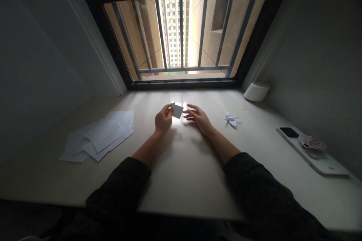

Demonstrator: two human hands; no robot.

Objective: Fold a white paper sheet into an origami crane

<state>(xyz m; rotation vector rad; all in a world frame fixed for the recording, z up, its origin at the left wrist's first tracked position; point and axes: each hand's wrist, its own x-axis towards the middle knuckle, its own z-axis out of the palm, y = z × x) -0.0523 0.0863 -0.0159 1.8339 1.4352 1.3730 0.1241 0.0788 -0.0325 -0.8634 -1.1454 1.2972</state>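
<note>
Between thumb and fingers my left hand pinches a small folded square of white paper, held just above the pale tabletop. My right hand is beside the paper's right edge, its fingers apart and stretched toward it, with nothing in them. A slight gap seems to separate the right fingertips from the paper. To the right of that hand lies a folded white paper figure, with thin points and wing-like parts, much like a crane.
A loose pile of white paper sheets lies at the left. On the right are a phone in a pale case with a pinkish grip on its back, and a white cylindrical object near the wall. A barred window stands behind the pale surface.
</note>
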